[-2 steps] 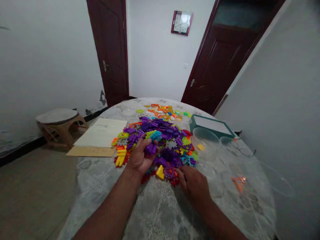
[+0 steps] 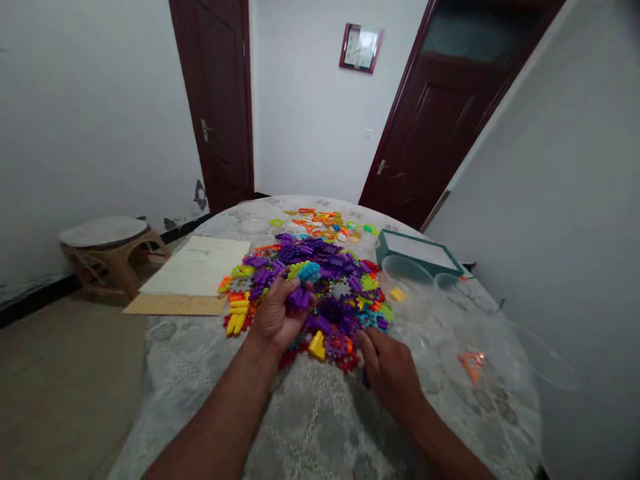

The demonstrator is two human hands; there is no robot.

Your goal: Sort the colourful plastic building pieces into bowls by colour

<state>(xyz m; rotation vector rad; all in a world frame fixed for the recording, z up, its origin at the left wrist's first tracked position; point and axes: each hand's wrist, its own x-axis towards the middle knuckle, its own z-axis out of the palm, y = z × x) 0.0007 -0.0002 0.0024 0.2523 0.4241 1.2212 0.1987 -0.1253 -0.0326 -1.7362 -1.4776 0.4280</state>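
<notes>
A heap of plastic building pieces (image 2: 325,280), mostly purple with yellow, orange, green and blue ones, lies in the middle of the round table (image 2: 320,413). My left hand (image 2: 277,313) is closed round several purple pieces (image 2: 300,298) at the heap's near edge. My right hand (image 2: 393,370) rests knuckles up at the heap's near right edge, fingers curled onto the pieces; what it grips is hidden. A yellow piece (image 2: 317,345) lies between my hands.
A smaller scatter of orange and green pieces (image 2: 323,223) lies farther back. A teal box (image 2: 417,251) and clear plastic bowls (image 2: 407,277) stand to the right, one holding a yellow piece. Paper sheets (image 2: 197,267) lie at left. A stool (image 2: 107,250) stands by the wall.
Both hands stay where they were; only the view has shifted slightly to the right.
</notes>
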